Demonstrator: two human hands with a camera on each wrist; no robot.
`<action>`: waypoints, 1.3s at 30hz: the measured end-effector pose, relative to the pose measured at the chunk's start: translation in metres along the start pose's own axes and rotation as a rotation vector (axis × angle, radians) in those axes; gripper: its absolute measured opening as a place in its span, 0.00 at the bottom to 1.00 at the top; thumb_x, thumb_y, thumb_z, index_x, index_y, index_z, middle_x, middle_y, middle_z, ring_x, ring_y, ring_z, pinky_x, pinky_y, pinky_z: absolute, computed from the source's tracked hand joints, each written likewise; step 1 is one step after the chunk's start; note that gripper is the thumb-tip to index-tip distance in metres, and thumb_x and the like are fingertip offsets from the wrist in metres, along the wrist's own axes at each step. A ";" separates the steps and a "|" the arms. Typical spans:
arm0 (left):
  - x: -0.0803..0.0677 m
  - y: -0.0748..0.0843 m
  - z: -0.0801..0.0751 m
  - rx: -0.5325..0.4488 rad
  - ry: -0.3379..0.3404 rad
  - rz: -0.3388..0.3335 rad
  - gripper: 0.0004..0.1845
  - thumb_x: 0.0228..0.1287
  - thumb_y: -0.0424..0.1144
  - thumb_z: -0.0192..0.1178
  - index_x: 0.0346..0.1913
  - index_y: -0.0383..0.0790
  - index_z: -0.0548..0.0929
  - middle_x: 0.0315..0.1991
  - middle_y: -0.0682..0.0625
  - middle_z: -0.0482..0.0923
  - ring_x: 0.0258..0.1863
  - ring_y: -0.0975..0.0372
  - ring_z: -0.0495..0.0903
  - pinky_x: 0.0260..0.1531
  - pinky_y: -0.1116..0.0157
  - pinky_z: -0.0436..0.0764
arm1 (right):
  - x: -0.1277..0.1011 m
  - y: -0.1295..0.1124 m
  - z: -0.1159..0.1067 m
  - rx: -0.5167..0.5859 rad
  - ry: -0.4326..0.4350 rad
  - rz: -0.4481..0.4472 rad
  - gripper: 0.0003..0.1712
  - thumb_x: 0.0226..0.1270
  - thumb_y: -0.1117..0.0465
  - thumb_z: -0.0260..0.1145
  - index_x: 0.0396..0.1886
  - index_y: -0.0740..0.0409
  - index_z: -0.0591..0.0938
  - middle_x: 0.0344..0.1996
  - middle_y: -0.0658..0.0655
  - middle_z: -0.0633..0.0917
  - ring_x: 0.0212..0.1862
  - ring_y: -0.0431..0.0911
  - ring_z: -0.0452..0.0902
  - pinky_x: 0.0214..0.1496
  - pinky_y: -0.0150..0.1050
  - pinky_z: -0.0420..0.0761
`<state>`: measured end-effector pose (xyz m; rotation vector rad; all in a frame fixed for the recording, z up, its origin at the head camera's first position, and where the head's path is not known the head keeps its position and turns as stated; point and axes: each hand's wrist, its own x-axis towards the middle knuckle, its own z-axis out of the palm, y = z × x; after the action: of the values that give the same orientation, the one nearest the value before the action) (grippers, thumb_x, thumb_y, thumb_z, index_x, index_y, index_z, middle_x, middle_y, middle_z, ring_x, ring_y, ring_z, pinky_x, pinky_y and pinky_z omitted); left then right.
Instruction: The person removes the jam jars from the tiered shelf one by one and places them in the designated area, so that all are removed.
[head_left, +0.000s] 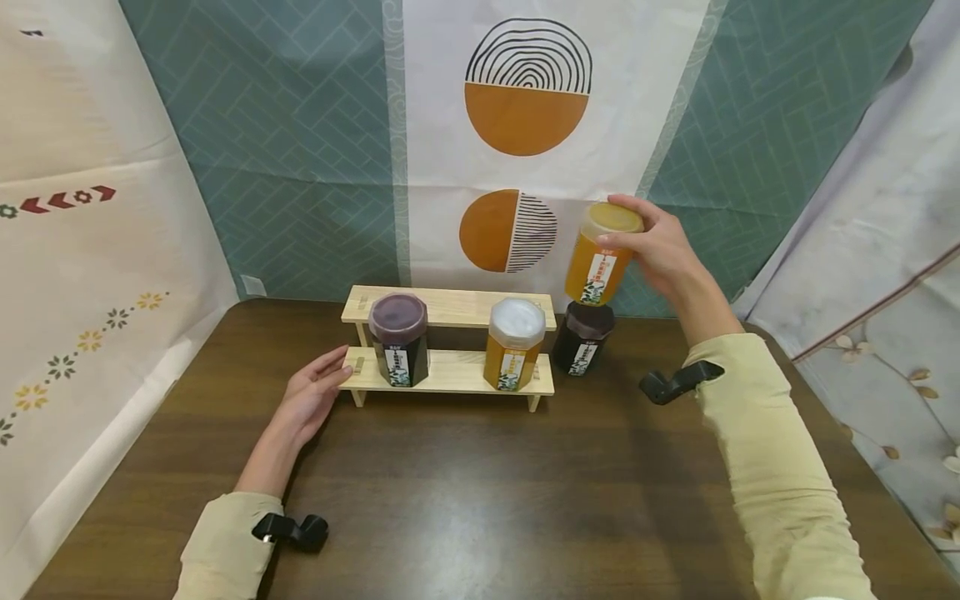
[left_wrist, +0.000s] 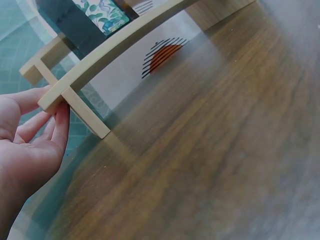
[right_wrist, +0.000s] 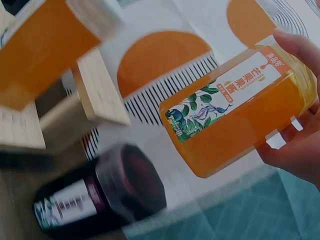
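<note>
My right hand (head_left: 660,242) grips an orange jar (right_wrist: 230,107) around its yellow lid and holds it in the air. In the head view this jar overlaps the top of a dark jar (head_left: 582,337) standing on the table beside the rack. My left hand (head_left: 311,396) pinches the left end of the lower step of a two-step wooden rack (head_left: 453,307), its fingers under the board in the left wrist view (left_wrist: 42,130). On that lower step stand a dark jar with a purple lid (head_left: 400,342) at left and an amber jar with a white lid (head_left: 514,346) at right.
The rack stands on a brown wooden table (head_left: 465,475) near its back edge. Behind it hangs a teal and white cloth (head_left: 435,125) with orange half circles. Patterned white cloths (head_left: 82,267) hang at both sides. Each wrist carries a black camera mount (head_left: 678,382).
</note>
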<state>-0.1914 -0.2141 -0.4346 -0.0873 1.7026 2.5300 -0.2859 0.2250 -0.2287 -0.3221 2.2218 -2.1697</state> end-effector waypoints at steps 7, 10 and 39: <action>0.000 0.000 0.000 -0.015 -0.004 0.009 0.31 0.63 0.27 0.53 0.66 0.26 0.52 0.49 0.51 0.68 0.48 0.67 0.70 0.47 0.74 0.68 | -0.013 0.007 -0.040 0.076 -0.039 -0.042 0.36 0.53 0.76 0.64 0.63 0.62 0.65 0.47 0.56 0.72 0.45 0.45 0.68 0.45 0.31 0.71; 0.000 -0.001 0.000 -0.030 -0.007 0.025 0.31 0.63 0.26 0.52 0.66 0.24 0.52 0.48 0.51 0.70 0.47 0.67 0.71 0.46 0.74 0.70 | -0.020 0.010 -0.054 0.090 -0.061 -0.056 0.34 0.54 0.78 0.62 0.62 0.63 0.66 0.47 0.56 0.72 0.44 0.45 0.68 0.45 0.31 0.72; 0.000 -0.002 0.002 -0.051 -0.016 0.049 0.31 0.64 0.24 0.50 0.66 0.22 0.50 0.47 0.51 0.72 0.45 0.67 0.73 0.46 0.74 0.70 | -0.042 0.133 -0.112 0.070 -0.197 0.053 0.33 0.57 0.82 0.54 0.61 0.56 0.67 0.45 0.49 0.76 0.42 0.42 0.73 0.43 0.31 0.74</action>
<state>-0.1915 -0.2117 -0.4356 -0.0290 1.6541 2.6024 -0.2799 0.3442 -0.3619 -0.4485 2.0229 -2.0829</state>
